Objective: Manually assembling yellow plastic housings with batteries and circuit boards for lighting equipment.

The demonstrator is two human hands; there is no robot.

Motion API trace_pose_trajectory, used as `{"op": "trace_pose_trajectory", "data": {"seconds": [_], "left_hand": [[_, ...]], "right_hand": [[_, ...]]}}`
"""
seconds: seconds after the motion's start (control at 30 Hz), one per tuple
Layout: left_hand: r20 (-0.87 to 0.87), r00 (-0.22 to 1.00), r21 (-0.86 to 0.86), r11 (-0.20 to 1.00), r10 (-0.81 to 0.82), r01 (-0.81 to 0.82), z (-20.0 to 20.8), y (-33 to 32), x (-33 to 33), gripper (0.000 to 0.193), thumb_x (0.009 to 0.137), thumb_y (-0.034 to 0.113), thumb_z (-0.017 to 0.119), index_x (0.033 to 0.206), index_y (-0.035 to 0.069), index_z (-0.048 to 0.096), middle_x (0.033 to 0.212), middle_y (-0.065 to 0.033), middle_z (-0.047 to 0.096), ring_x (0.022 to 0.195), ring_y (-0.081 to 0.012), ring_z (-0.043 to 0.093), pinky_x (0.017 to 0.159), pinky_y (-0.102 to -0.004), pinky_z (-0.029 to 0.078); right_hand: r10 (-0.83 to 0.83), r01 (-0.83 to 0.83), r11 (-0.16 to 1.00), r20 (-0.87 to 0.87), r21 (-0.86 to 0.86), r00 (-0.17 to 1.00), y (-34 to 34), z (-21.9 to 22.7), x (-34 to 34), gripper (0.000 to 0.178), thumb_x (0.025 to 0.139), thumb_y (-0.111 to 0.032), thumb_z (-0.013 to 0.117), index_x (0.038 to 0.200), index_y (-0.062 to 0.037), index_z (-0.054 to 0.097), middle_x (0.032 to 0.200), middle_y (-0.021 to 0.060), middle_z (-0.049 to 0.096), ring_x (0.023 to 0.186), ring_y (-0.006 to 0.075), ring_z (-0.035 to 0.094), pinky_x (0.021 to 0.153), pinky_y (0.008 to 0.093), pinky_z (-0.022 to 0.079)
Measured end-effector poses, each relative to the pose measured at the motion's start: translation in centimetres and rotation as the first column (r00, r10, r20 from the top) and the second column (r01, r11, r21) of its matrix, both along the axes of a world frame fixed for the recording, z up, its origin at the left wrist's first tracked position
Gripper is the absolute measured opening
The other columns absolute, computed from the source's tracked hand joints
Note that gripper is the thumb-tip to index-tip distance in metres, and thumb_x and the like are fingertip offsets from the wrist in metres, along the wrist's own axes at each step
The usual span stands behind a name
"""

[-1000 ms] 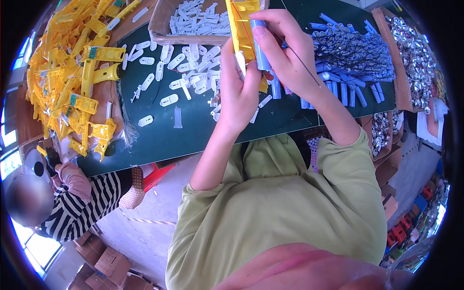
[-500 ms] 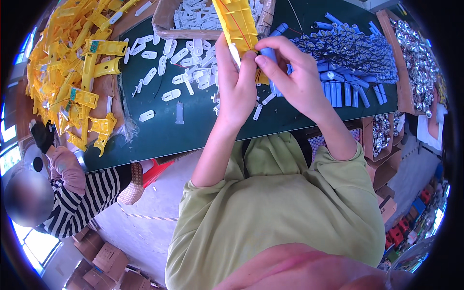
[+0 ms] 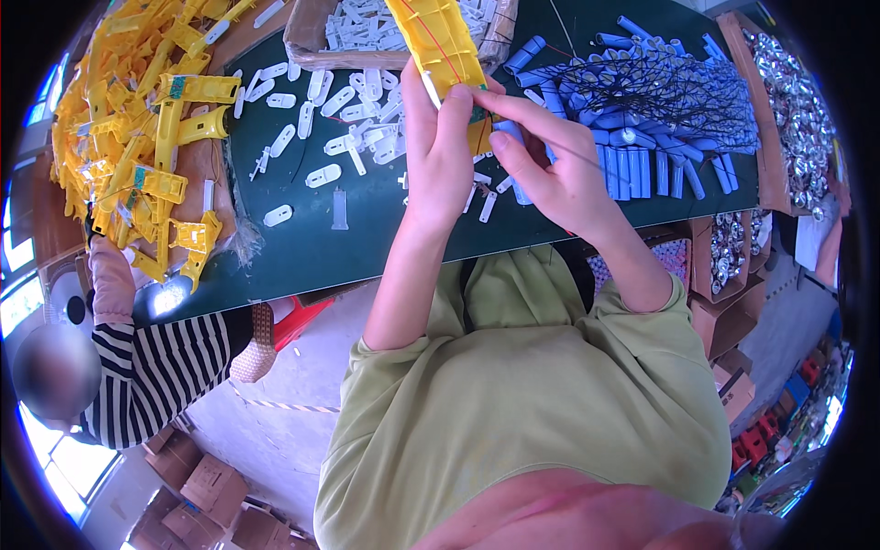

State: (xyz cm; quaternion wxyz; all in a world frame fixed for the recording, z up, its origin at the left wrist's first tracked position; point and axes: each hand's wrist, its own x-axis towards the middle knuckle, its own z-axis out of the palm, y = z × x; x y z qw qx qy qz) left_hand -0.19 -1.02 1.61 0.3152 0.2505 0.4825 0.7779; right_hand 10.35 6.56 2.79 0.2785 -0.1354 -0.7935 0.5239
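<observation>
Gripping yellow plastic shell (image 3: 444,46) above desk (image 3: 307,252) with left fingers (image 3: 453,117); resting right fingers (image 3: 532,114) at its near end, cannot tell whether gripping blue cylinder (image 3: 511,132). Already laid with red wire (image 3: 432,37); seemingly not yet covered.

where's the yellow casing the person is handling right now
The yellow casing is at the head view's upper centre, held in the left hand, partly overlapping the cardboard box of white parts.
</observation>
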Motion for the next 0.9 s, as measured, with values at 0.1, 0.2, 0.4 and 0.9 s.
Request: {"op": "trace_pose_trajectory", "data": {"seconds": [0.1,0.2,0.4,0.9], "left_hand": [[-0.021,0.999,-0.012,0.999,-0.032,0.032,-0.6,0.1,-0.2,0.040,0.094,0.009,0.035,0.132,0.004,0.027,0.099,-0.0117,0.057,0.088,-0.0154,0.056,0.076,-0.0298,0.047],[-0.014,0.999,-0.015,0.999,-0.038,0.038,-0.7,0.1,-0.2,0.038,0.094,0.010,0.034,0.131,0.004,0.028,0.099,-0.0115,0.057,0.088,-0.0148,0.056,0.075,-0.0286,0.047],[0.078,0.995,-0.022,0.998,-0.064,0.066,-0.9,0.2,-0.3,0.037,0.094,0.011,0.035,0.130,0.003,0.031,0.097,-0.0115,0.058,0.088,-0.0149,0.056,0.074,-0.0285,0.048],[-0.270,0.963,-0.095,0.994,0.023,-0.051,-1.0,0.1,0.6,0.043,0.093,0.001,0.036,0.135,0.001,0.028,0.103,-0.0095,0.050,0.075,-0.0100,0.056,0.065,-0.0241,0.048]], "right_hand": [[-0.047,0.050,0.959,-0.018,0.279,0.999,0.0,-0.5,-0.2,0.035,0.082,-0.006,0.062,0.116,-0.0053,0.060,0.071,0.0066,0.061,0.054,0.0137,0.056,0.050,0.0268,0.043],[-0.071,0.090,0.858,-0.057,0.507,0.996,0.1,-1.2,-0.3,0.039,0.080,-0.007,0.062,0.119,-0.0071,0.058,0.073,0.0065,0.063,0.056,0.0197,0.059,0.052,0.0312,0.046],[-0.056,0.040,0.813,0.010,0.581,0.998,0.6,-0.8,0.0,0.040,0.079,-0.009,0.063,0.119,-0.0070,0.056,0.069,0.0058,0.061,0.055,0.0204,0.059,0.052,0.0316,0.045],[-0.132,0.143,0.981,-0.085,0.131,0.988,3.1,2.4,-5.0,0.009,0.091,-0.011,0.056,0.092,-0.0039,0.052,0.065,0.0060,0.054,0.053,0.0090,0.052,0.048,0.0235,0.040]]}}
